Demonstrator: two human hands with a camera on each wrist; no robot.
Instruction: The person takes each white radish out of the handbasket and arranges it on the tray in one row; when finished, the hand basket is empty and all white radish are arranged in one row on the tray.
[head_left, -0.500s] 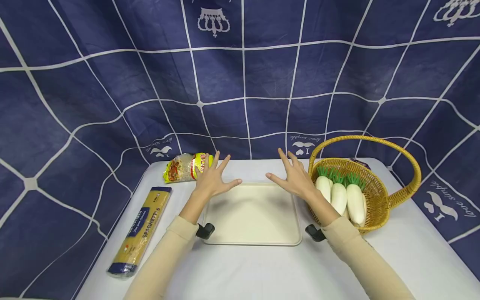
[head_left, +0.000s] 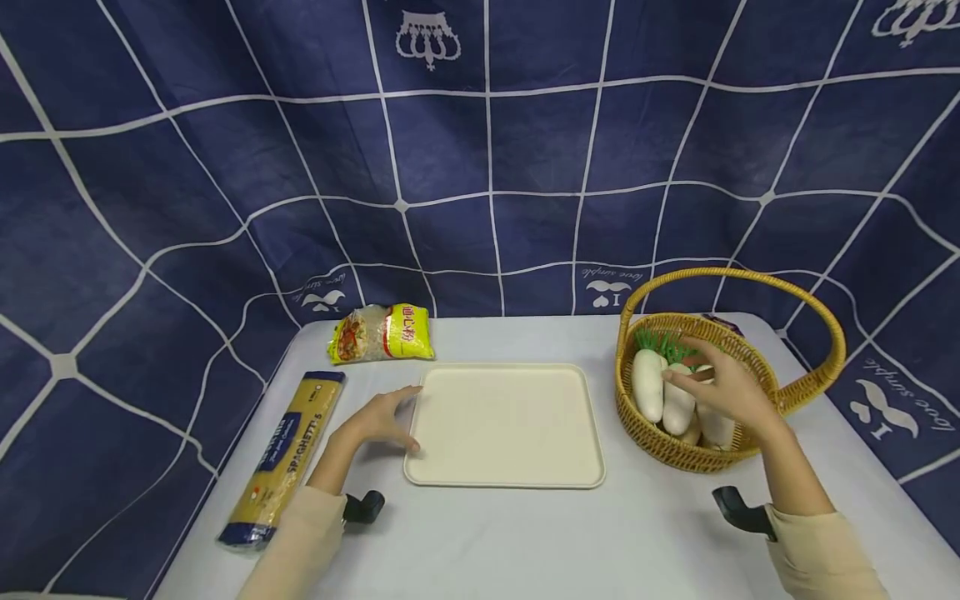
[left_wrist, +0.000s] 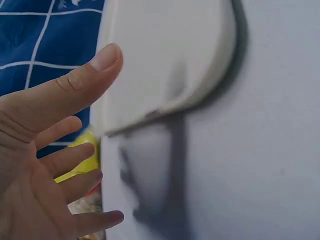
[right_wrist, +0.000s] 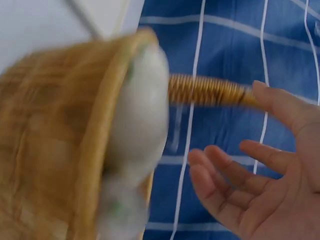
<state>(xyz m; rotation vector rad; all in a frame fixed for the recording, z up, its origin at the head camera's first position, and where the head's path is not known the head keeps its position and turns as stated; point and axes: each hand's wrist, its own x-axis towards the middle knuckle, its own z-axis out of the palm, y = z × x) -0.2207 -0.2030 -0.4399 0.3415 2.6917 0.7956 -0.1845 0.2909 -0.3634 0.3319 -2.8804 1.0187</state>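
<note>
A cream rectangular tray (head_left: 506, 425) lies on the white table. My left hand (head_left: 382, 419) is at the tray's left edge, fingers spread, holding nothing; the left wrist view shows its thumb over the tray corner (left_wrist: 165, 50). My right hand (head_left: 731, 387) hovers above the wicker basket (head_left: 675, 454), fingers parted and loosely bent, with nothing in its grasp. White radishes (head_left: 647, 386) with green tops lie in the basket, partly hidden behind that hand. In the right wrist view the radishes (right_wrist: 140, 115) show at the basket's rim, apart from the fingers.
On the left lies a long pack of spaghetti (head_left: 285, 458). A yellow bag of pasta (head_left: 381, 333) rests behind the tray's left corner. The basket's tall handle (head_left: 750, 279) arches above it. A small dark packet (head_left: 723, 323) shows behind the basket; a blue checked curtain (head_left: 525, 150) hangs behind the table.
Both hands have moved apart and nearer the body from above the tray's far edge. The left has come to the tray's left side, the right over the basket. The yellow bag is uncovered.
</note>
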